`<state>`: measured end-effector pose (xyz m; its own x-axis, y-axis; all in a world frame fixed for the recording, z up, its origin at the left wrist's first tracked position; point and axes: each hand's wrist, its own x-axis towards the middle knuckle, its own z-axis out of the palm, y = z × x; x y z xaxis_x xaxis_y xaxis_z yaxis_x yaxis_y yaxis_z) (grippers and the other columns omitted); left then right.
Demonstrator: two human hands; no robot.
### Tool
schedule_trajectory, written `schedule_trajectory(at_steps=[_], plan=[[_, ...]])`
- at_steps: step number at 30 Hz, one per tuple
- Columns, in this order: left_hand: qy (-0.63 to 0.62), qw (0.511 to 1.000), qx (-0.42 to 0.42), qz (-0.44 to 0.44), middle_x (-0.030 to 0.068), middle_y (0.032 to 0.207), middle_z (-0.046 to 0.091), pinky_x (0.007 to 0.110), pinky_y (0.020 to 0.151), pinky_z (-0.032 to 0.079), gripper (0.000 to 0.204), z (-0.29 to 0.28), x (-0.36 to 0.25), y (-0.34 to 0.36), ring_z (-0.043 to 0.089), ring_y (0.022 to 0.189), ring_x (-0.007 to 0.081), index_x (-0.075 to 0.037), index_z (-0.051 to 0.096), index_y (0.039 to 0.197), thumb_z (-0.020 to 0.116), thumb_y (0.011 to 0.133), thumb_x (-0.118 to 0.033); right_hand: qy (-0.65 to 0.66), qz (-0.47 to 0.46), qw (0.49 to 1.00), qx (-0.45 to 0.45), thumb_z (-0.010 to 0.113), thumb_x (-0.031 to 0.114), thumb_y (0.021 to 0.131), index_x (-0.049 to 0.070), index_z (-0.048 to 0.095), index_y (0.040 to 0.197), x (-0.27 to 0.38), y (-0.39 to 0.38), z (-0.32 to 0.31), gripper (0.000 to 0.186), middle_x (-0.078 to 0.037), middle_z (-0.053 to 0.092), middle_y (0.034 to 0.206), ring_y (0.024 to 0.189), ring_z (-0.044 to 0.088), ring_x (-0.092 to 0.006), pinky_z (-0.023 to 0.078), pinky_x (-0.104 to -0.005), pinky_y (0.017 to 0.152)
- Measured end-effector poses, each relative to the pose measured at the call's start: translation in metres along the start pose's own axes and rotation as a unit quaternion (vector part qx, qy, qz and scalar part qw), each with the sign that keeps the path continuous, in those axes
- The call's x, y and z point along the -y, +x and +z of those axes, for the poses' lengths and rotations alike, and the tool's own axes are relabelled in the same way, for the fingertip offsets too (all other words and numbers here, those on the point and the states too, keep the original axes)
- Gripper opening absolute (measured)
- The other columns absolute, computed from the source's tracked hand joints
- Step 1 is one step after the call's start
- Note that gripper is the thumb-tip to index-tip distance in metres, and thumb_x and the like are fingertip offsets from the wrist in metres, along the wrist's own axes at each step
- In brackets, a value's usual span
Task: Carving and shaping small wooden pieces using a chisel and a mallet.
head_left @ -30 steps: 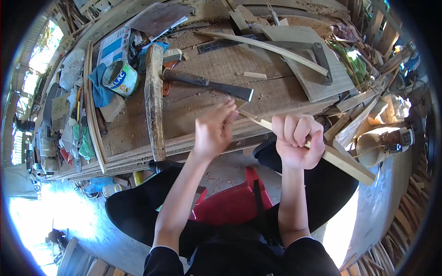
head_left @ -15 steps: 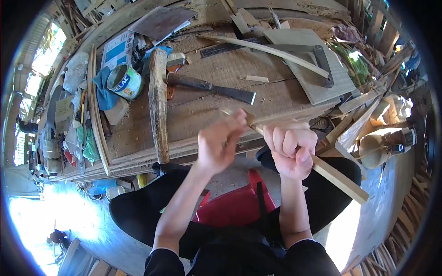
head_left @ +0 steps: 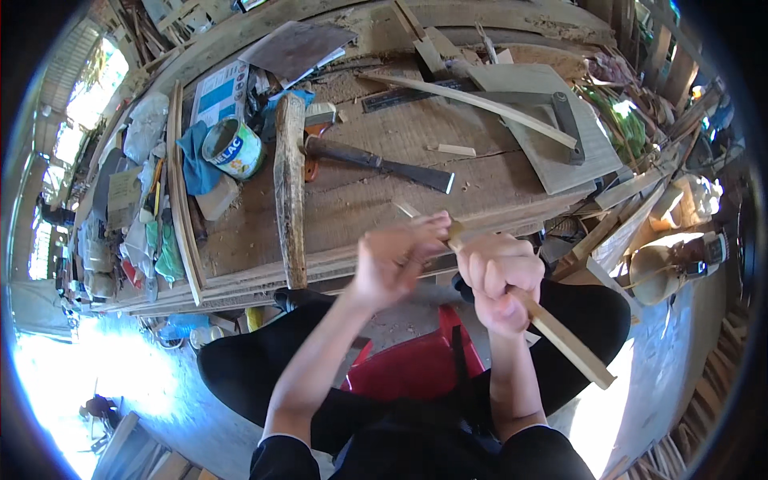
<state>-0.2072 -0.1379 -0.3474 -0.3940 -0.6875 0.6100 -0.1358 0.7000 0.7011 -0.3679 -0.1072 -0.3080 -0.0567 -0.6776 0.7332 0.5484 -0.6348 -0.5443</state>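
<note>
My right hand (head_left: 500,280) is closed around a pale wooden strip (head_left: 574,342), which slants from the bench's front edge down toward the lower right. Beside it my left hand (head_left: 400,256) has bent fingers at the strip's upper part, around a small tan piece too blurred to make out. Beyond my hands, on the wooden bench (head_left: 496,204), lie a dark chisel-like tool (head_left: 404,172), an upright-lying weathered wooden bar (head_left: 290,216) and a short pale offcut (head_left: 456,150).
Left on the bench are an open tin (head_left: 232,152), a blue cloth (head_left: 198,164) and clutter. A square board (head_left: 552,172) carries a long strip and a metal square (head_left: 570,120). A red plastic chair (head_left: 404,372) is beneath me, and a machine (head_left: 680,260) stands at right.
Both hands have moved down relative to the bench, and the strip's near end has swung down and left, making it steeper. The bench's contents appear slightly shifted as the view moved.
</note>
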Motion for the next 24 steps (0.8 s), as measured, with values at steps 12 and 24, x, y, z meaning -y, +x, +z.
schedule_trajectory(at_steps=[12, 24], plan=[[0.007, 0.999, -0.008, -0.032, 0.0217, 0.107, 0.069, 0.038, 0.093, 0.051, 0.014, -0.005, -0.012, 0.002, 0.067, 0.106, 0.0306, 0.005, 0.068, 0.098, 0.057, 0.089, 0.005, -0.026, 0.009, 0.999, 0.034, 0.064, 0.03, 0.084, 0.007, 0.031, 0.051, -0.003, 0.001, -0.003, 0.053, 0.0, 0.031, 0.047, 0.039, 0.03, -0.0144, 0.02, -0.0291, 0.041], [0.005, 0.997, -0.037, -0.064, 0.0182, 0.106, 0.07, 0.044, 0.102, 0.045, 0.013, -0.002, 0.0, -0.008, 0.064, 0.111, 0.0298, 0.002, 0.069, 0.098, 0.064, 0.087, -0.002, -0.042, 0.0, 0.999, 0.024, 0.063, 0.039, 0.089, 0.01, 0.029, 0.05, -0.001, 0.004, 0.003, 0.059, 0.002, 0.031, 0.043, 0.036, 0.026, -0.0114, 0.017, -0.026, 0.038]])
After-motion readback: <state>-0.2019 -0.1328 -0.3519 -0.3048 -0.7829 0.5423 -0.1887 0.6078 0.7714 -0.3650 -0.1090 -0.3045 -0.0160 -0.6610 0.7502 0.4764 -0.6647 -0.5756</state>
